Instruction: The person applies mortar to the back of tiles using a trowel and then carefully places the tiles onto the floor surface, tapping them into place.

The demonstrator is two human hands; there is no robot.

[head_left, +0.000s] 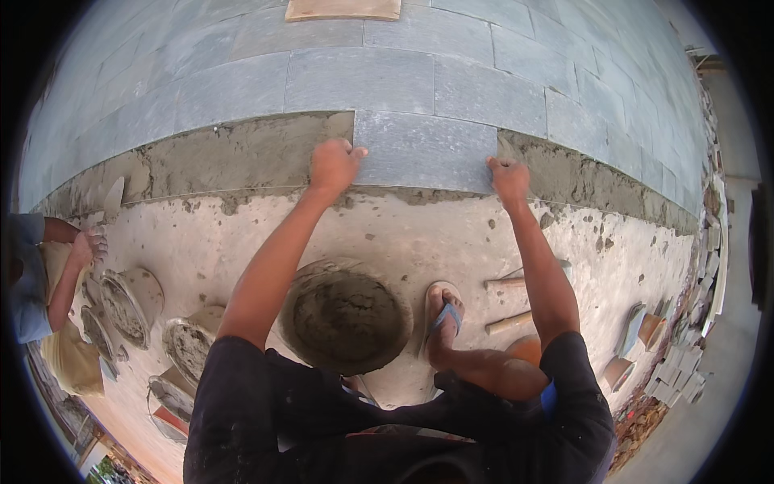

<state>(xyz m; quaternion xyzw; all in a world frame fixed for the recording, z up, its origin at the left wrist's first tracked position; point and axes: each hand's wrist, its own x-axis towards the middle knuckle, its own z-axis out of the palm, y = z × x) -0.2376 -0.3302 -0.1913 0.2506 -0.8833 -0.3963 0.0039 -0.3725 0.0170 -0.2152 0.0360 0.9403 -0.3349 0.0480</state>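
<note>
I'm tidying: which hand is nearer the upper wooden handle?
Right. The right hand, at the right edge of the tile, is beyond the wooden handle; the left hand is farther, at the left edge.

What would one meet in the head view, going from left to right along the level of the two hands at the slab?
Co-worker's hand → trowel blade → person's left hand → grey slab → person's right hand → right-hand mortar strip.
</note>
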